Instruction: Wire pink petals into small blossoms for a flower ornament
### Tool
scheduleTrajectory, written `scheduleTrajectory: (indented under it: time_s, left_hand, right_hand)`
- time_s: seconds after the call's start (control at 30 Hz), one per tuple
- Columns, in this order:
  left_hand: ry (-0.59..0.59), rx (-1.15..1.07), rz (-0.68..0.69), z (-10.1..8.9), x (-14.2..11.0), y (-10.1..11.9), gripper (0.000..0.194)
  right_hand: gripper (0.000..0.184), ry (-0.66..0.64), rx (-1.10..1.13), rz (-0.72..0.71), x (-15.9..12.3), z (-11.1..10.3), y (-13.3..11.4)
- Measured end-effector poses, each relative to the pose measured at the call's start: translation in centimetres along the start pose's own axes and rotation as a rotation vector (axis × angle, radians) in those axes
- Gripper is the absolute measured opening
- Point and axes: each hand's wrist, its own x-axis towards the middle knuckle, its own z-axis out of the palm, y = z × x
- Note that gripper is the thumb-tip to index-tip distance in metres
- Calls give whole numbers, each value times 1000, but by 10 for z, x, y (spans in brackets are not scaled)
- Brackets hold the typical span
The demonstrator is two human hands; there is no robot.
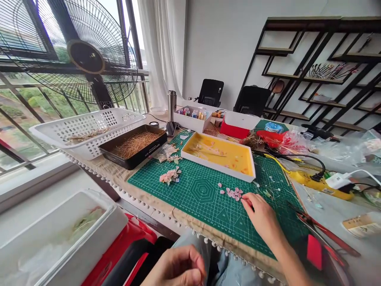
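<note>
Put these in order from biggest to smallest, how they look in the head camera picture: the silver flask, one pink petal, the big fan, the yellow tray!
1. Big fan
2. Yellow tray, with white sides
3. Silver flask
4. One pink petal, tiniest by far

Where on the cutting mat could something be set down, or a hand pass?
The cutting mat looks bare between the flower cluster and the pink petals, and in front of the petals, left of the right hand. It is crowded beyond that hand, with loose bits; further right lie the yellow power strip and plastic bags.
</note>
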Motion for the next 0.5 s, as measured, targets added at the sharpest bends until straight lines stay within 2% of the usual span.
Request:
scheduleTrajectory:
  time_s: [0.2,0.33,0.4,0.5]
  left_hand:
    - [43,-118,-25,7,21,3,47]
    - [41,-125,26,19,36,-5,44]
    - [55,-83,73,24,42,-12,43]
    - [81,-14,149,31,46,-20,36]
  right_hand:
    - [22,-1,49,128,-23,-18,-8]
    - [23,-21,266,155,-54,-26,-48]
    - [26,-21,362,68,-69,-25,-74]
    - [37,-13,341,-103,-84,-23,-99]
